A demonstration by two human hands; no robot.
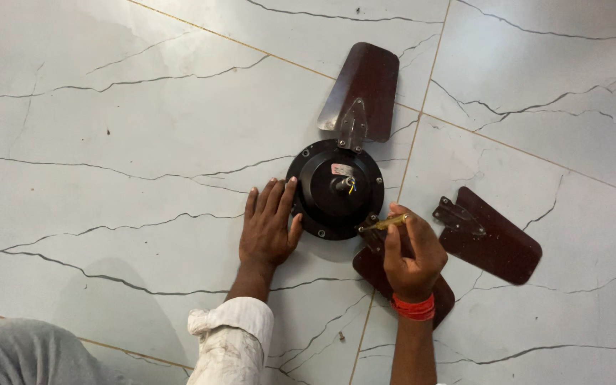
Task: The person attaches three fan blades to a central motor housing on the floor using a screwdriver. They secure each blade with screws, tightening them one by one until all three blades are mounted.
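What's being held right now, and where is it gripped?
The right hand grips a yellow-handled screwdriver by its handle; the left hand only rests against the fan motor.

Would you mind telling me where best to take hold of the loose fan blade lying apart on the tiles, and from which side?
Probably at the grey metal bracket on the narrow end of the detached blade. It points toward the black motor hub and the right hand, so coming from that side seems easiest; the wide, thin dark end lies flat on the floor, offering little edge.
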